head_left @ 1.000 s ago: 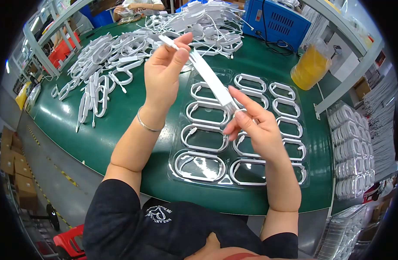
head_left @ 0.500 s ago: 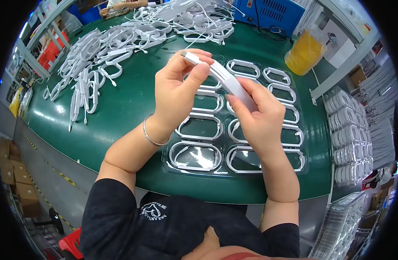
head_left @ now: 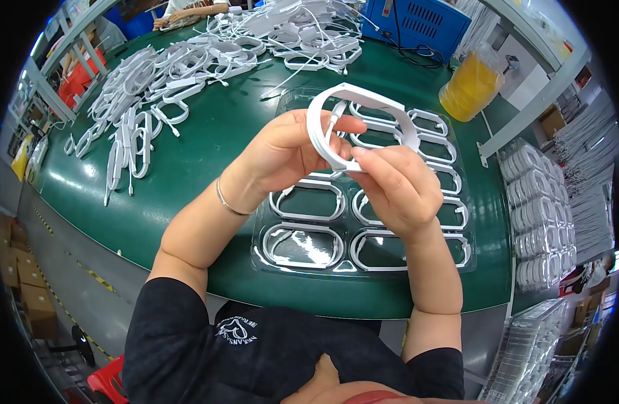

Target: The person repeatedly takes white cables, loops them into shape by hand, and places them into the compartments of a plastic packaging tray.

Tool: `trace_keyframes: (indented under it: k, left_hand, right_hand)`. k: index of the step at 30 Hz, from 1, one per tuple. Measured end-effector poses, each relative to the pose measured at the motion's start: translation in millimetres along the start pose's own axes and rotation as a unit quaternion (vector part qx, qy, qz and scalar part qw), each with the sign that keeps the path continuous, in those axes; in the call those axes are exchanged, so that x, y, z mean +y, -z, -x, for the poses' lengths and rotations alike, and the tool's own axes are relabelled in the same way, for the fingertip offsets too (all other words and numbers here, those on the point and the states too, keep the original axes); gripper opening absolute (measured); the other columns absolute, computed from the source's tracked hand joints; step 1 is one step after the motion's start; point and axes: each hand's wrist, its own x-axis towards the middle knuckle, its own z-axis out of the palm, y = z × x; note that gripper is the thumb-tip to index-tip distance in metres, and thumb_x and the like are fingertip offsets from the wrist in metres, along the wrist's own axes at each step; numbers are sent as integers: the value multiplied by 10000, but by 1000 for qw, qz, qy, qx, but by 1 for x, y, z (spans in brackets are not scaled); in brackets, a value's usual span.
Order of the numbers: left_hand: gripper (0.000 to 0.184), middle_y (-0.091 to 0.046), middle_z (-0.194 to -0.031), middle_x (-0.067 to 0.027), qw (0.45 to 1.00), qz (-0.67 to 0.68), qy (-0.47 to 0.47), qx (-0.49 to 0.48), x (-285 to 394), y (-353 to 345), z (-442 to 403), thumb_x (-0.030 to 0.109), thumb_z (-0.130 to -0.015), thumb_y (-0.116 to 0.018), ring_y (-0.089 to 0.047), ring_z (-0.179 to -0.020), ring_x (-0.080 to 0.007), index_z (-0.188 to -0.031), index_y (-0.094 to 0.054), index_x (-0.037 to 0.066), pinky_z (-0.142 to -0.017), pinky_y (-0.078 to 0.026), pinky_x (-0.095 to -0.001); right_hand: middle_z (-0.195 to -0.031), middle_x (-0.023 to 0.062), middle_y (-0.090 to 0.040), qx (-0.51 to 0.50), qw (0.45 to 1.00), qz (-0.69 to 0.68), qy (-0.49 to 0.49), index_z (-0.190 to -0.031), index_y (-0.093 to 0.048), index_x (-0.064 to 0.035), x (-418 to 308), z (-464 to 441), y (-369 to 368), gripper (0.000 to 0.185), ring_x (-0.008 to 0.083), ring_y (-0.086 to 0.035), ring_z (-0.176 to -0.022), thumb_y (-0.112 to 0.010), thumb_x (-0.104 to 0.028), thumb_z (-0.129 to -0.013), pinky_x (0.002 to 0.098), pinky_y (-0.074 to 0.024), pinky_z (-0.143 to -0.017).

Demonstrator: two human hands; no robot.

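Between my two hands a white coiled cable is held up as an oval loop, its wide face turned toward me. My left hand grips its left side, with the fingers partly behind the loop and a connector end near them. With thumb and fingers, my right hand pinches the loop's lower edge. Below both hands lies a clear plastic tray whose oval slots hold several coiled white cables. The hands and the loop cover part of the tray's upper left.
A large heap of white cables spreads over the green table. At the back stand a blue machine and a yellow roll. Stacked filled trays are at the right. Another person's hand rests at the far edge.
The coiled cable has been turned from edge-on to showing its open loop. My right hand has moved to its lower edge, and my left hand has shifted lower.
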Motion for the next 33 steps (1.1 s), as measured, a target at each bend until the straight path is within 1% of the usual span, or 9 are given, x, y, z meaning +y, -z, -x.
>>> trace_keyframes:
  k: [10,12,17,19,22,24,26,28,33]
  left_hand:
    - [329,-667,-767,-94,990,-136,25,-7,22,-1,6,177,-893,-578,-641,-716,-141,-1082,-615,-90,-728,-501,-251]
    - [316,-679,-806,-111,947,-312,16,77,25,-5,4,171,-907,-553,-649,-745,-144,-1081,-619,-83,-740,-498,-241]
    - [368,-677,-876,-146,979,-173,35,98,35,-4,3,203,-922,-553,-623,-722,-121,-1151,-562,-85,-658,-512,-250]
    - [320,-681,-815,-131,897,-406,-11,176,24,-11,1,175,-920,-526,-602,-643,-87,-1132,-591,-56,-602,-496,-205]
    - [310,-688,-852,-106,901,-375,-32,214,24,1,-1,190,-915,-566,-575,-642,-61,-1099,-599,-58,-589,-461,-188]
    - [299,-689,-823,-90,895,-374,-53,238,26,6,-2,204,-918,-560,-564,-622,-48,-1071,-613,-47,-558,-430,-177]
    - [296,-691,-814,-84,883,-376,-97,262,27,10,-1,217,-922,-552,-562,-616,-42,-1050,-623,-40,-542,-410,-171]
    - [296,-689,-820,-95,888,-366,-99,258,27,9,-1,200,-914,-566,-568,-618,-51,-1060,-618,-52,-553,-427,-177]
    - [315,-676,-811,-102,897,-361,-59,250,17,4,-2,167,-899,-589,-565,-619,-66,-1099,-598,-76,-567,-457,-190]
  right_hand:
    - [-753,83,-611,-65,997,-8,37,-941,-678,5,2,-2,7,375,219,-595,-639,-718,51,-571,293,-484,-537]
    - [-756,70,-609,-84,996,5,20,-949,-686,-24,7,-1,9,374,219,-585,-646,-704,43,-582,295,-472,-537]
    - [-774,53,-616,-144,989,32,-5,-941,-687,-52,10,2,9,335,226,-586,-715,-684,8,-612,315,-472,-616]
    - [-850,62,-623,-178,981,74,-32,-934,-682,-58,14,8,6,329,238,-581,-798,-668,18,-614,334,-462,-710]
    - [-983,98,-591,-49,990,134,-23,-909,-662,-42,21,9,-3,239,250,-562,-869,-689,14,-679,353,-445,-785]
    - [-979,98,-590,46,984,105,-135,-911,-630,-37,24,16,-4,207,245,-549,-886,-713,-32,-722,336,-433,-807]
    - [-954,46,-587,147,925,-33,-349,-955,-589,-25,32,23,-7,172,158,-532,-874,-667,-129,-843,289,-421,-803]
    - [-949,13,-574,204,787,-278,-513,-1002,-590,-13,49,29,-5,203,78,-512,-857,-590,-201,-925,238,-421,-780]
    - [-1023,42,-596,216,816,-264,-467,-1050,-617,-1,48,30,-6,195,95,-537,-851,-596,-140,-915,233,-442,-756]
